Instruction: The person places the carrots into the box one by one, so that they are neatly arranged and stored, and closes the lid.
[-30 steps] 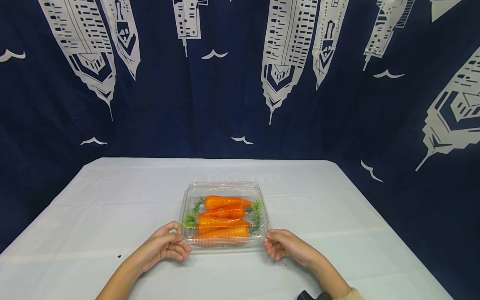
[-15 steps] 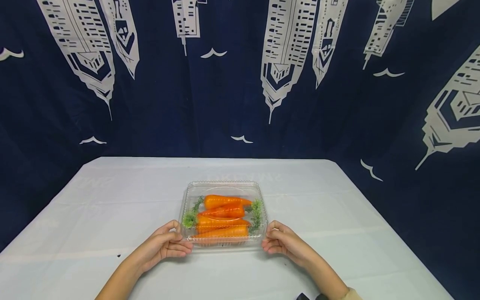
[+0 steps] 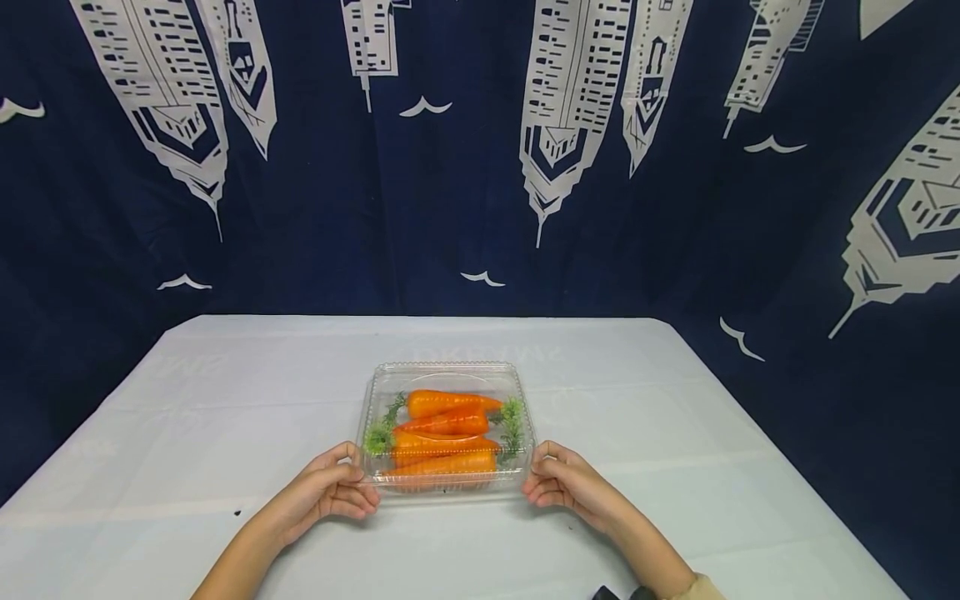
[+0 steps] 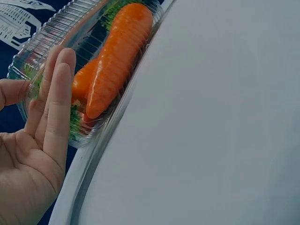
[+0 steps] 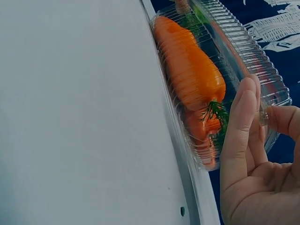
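A clear plastic clamshell container (image 3: 447, 377) sits on the white table with its lid down. Inside lie several orange carrots (image 3: 447, 423) with green leafy tops (image 3: 378, 437) at both sides. My left hand (image 3: 324, 490) pinches the near left corner of the container's rim between thumb and fingers. At the near right corner, my right hand (image 3: 566, 485) pinches the rim in the same way. Both wrist views show the thumb at the rim and the other fingers fairly straight along the container's side. The left index fingertip is partly hidden.
White cloth covers the table (image 3: 187, 433). Behind it hangs a dark blue curtain (image 3: 450, 192) with white building prints. A small dark speck (image 3: 237, 512) lies left of the left hand. A black object (image 3: 606, 593) shows at the bottom edge near the right forearm.
Over the last second my right hand shifted slightly up and left at the container's corner, its fingers regrouping there. The container and carrots stay in place, and the left hand hardly moves.
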Tool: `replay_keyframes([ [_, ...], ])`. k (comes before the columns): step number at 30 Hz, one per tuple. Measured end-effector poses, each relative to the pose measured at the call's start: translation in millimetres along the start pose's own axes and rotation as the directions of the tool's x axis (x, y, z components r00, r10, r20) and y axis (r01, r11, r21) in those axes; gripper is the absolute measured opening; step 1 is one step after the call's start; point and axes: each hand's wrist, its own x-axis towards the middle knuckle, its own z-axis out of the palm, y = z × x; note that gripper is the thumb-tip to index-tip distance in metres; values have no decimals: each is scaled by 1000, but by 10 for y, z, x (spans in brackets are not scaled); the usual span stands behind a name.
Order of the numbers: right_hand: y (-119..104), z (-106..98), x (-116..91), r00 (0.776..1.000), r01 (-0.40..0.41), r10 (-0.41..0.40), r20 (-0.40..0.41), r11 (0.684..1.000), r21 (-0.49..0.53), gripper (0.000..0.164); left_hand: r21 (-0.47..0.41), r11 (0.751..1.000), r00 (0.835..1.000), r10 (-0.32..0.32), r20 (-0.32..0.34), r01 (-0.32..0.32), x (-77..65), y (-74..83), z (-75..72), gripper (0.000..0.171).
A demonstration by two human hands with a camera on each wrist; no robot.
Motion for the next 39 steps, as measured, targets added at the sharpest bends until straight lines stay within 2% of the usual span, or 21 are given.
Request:
replay_keyframes([
  [8,-13,-10,-7,998,-11,5,-55,995,-100,6,132,991,998,-18,-62,26,1,14,-20,4],
  [18,-21,-42,-5,996,-30,16,-91,988,-152,13,229,972,990,-14,-142,46,4,17,-22,14],
  [25,-41,-39,15,990,-56,28,-141,980,-193,15,278,959,979,11,-204,48,3,11,-26,22],
  [30,-54,-49,16,989,-43,10,-151,976,-212,16,306,951,972,23,-235,51,9,13,-35,23],
  [39,-50,-84,5,986,-34,-4,-167,974,-225,16,374,926,947,72,-313,53,-9,16,-38,26],
])
